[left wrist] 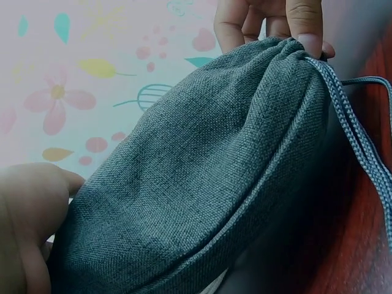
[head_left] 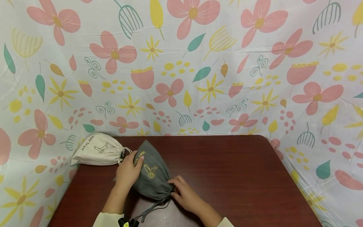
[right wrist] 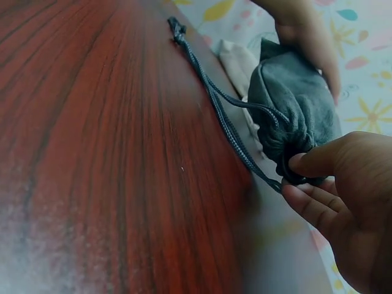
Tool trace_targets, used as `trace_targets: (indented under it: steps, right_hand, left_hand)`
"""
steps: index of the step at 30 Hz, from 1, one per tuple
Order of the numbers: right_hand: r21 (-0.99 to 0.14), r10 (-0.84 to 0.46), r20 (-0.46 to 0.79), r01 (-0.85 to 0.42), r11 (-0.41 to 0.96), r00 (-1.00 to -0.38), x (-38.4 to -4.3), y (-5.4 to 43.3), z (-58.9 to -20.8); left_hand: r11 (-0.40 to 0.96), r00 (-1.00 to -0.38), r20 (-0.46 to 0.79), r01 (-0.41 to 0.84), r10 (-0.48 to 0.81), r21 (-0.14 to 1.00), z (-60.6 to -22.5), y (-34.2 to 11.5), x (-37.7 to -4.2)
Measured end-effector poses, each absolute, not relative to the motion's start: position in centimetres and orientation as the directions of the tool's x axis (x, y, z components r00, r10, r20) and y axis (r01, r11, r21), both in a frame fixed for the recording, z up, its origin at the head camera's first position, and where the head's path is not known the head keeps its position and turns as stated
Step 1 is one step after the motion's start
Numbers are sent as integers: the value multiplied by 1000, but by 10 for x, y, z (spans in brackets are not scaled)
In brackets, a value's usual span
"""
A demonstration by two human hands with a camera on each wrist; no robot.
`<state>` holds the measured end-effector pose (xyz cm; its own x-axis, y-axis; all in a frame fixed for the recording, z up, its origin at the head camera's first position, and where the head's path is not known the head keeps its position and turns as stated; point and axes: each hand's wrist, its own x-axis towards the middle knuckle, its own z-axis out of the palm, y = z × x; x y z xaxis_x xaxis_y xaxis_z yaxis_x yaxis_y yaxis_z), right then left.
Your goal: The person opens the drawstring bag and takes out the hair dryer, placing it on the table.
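Grey drawstring bag (head_left: 158,160), between hands: likely soft, light; left hand (head_left: 129,168) grips body (left wrist: 171,177), right hand (head_left: 185,195) pinches neck (right wrist: 295,138), sound holds.

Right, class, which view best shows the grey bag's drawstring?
The right wrist view: the drawstring can be traced from the bag to the knotted end. The left wrist view shows it closer, but the edge cuts it off; the head view shows it small.

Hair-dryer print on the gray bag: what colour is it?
The print is golden yellow, clearest in the head view.
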<state>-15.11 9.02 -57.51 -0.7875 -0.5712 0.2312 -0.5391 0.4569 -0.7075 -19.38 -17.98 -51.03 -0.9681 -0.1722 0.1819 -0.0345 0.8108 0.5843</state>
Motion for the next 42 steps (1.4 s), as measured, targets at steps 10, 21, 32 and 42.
trace_targets:
  steps: [10,21,32,42]
  right_hand:
    - [-728,-533,261,-527,439,-805,-145,99,-577]
    - [-749,-530,235,-500,436,-815,-141,107,-579]
    - [-786,-521,150,-421,454,-841,-136,115,-575]
    - [-791,-493,211,-444,422,-844,-133,115,-584]
  left_hand:
    - [833,-974,192,5,-122,554,-512,-167,-201]
    - [850,-972,217,38,-91,526,-513,-151,-209]
    - [858,-984,177,73,-21,509,-510,-135,-217]
    - [870,-987,159,107,34,481,-509,-121,-224]
